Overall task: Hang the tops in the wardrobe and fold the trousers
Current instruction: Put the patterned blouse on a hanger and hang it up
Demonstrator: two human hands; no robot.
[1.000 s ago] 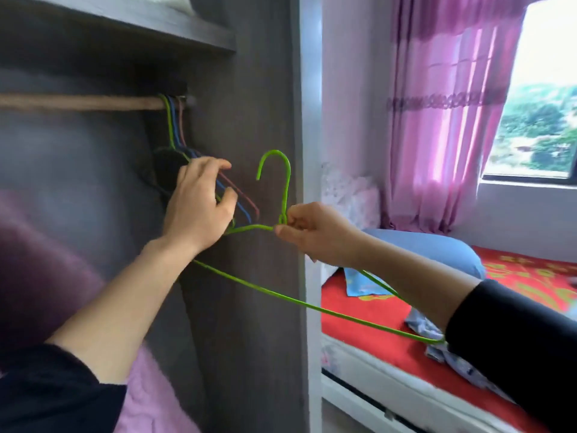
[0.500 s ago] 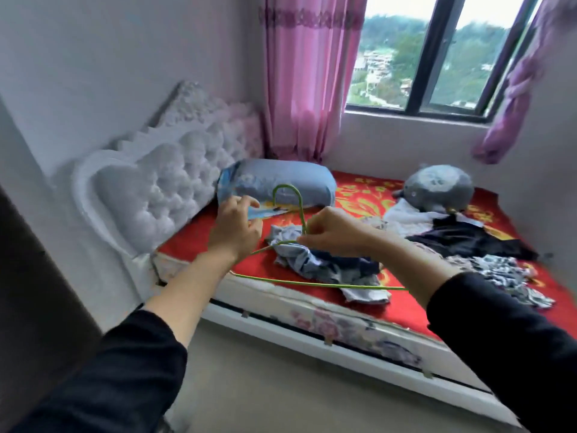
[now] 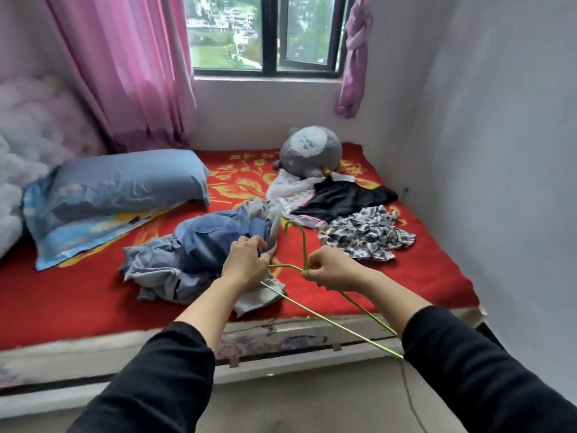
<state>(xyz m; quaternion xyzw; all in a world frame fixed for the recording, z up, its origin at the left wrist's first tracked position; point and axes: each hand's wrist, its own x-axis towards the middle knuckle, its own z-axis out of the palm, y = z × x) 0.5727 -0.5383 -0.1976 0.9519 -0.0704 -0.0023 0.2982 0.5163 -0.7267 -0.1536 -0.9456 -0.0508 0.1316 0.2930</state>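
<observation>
A thin green wire hanger (image 3: 327, 317) is held over the bed's front edge. My right hand (image 3: 334, 268) pinches it at the neck, just below the hook. My left hand (image 3: 246, 260) grips its left shoulder and lies against a crumpled blue and grey heap of clothes (image 3: 199, 254) on the red bed cover (image 3: 78, 292). Farther back lie a white garment (image 3: 290, 189), a black garment (image 3: 346, 200) and a black-and-white patterned garment (image 3: 365, 234). The wardrobe is out of view.
A blue pillow (image 3: 118, 189) lies at the left and a grey plush toy (image 3: 309, 151) at the back, under the window (image 3: 265, 32). Pink curtains (image 3: 125, 67) hang at the left; a white wall (image 3: 499, 151) closes the right. A cable (image 3: 409, 398) runs down the floor.
I have turned from the wardrobe to the bed, carrying the green hanger. Both hands have come down over the clothes heap, and my left hand now touches it.
</observation>
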